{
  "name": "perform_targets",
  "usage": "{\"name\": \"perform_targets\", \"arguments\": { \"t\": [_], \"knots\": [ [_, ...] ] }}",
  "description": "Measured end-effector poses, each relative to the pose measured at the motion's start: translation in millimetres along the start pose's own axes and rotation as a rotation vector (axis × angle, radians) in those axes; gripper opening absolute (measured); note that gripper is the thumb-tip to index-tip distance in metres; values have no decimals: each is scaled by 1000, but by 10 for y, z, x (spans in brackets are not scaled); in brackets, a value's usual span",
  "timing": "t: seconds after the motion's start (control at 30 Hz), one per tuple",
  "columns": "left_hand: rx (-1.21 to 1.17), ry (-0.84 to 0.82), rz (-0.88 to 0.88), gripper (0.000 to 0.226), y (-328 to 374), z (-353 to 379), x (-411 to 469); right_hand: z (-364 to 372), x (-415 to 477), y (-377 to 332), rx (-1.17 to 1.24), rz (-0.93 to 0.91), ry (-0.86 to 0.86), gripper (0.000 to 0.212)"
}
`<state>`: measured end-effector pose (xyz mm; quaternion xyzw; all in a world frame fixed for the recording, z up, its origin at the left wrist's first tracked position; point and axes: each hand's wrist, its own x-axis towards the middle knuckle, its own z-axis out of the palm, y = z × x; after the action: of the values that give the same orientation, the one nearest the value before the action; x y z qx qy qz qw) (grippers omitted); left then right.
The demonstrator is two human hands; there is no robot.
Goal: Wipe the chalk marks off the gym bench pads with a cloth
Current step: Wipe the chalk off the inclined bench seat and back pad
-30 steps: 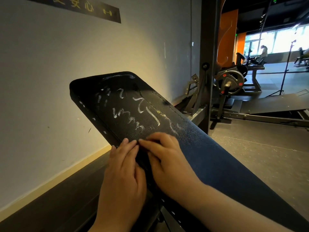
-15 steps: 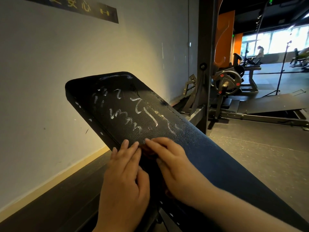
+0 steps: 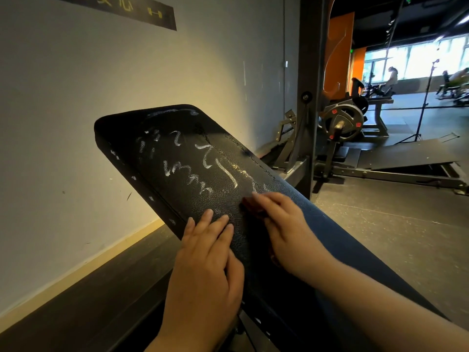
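A black inclined bench pad (image 3: 175, 146) rises toward the upper left, with white chalk marks (image 3: 203, 163) scribbled across its upper half. My left hand (image 3: 205, 270) lies flat on the pad's lower left part, fingers straight and together. My right hand (image 3: 286, 229) presses down with extended fingers near the pad's right edge, its fingertips at the lowest chalk strokes. A dark reddish cloth (image 3: 247, 205) shows only as a sliver under those fingers; the rest of it is hidden by the hand.
A pale wall (image 3: 76, 123) runs close along the left. A dark steel upright (image 3: 309, 85) stands just behind the pad. Beyond it are a plate-loaded machine (image 3: 341, 123), a tripod stand (image 3: 422, 105) and grey gym floor (image 3: 393, 224).
My right hand has slid up and to the right along the pad, away from my left hand, reaching the lowest chalk strokes. My left hand has stayed roughly in place.
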<state>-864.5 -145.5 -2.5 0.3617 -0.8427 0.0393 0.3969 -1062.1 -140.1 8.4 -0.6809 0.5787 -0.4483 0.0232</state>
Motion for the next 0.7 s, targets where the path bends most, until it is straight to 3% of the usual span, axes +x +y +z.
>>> {"name": "perform_targets", "arguments": {
  "t": [0.1, 0.23, 0.3, 0.47, 0.5, 0.7],
  "knots": [
    [-30, 14, -5, 46, -23, 3, -37, 73, 44, -95, 46, 146, 78, 51],
    [-40, 22, -6, 49, -39, 18, -42, 147, -269, -435, 38, -121, -53, 51],
    [-16, 16, -8, 49, -41, 13, -31, 73, -193, -299, 35, -141, -98, 51],
    [64, -1, 4, 48, -34, 0, -18, 93, 55, 29, 48, 206, 127, 52],
    [72, 2, 2, 48, -23, 0, -14, 121, 5, -48, 27, 207, 127, 52],
    [127, -30, 34, 50, 90, 73, 57, 19, -307, -161, 54, -52, -85, 53]
  ]
}}
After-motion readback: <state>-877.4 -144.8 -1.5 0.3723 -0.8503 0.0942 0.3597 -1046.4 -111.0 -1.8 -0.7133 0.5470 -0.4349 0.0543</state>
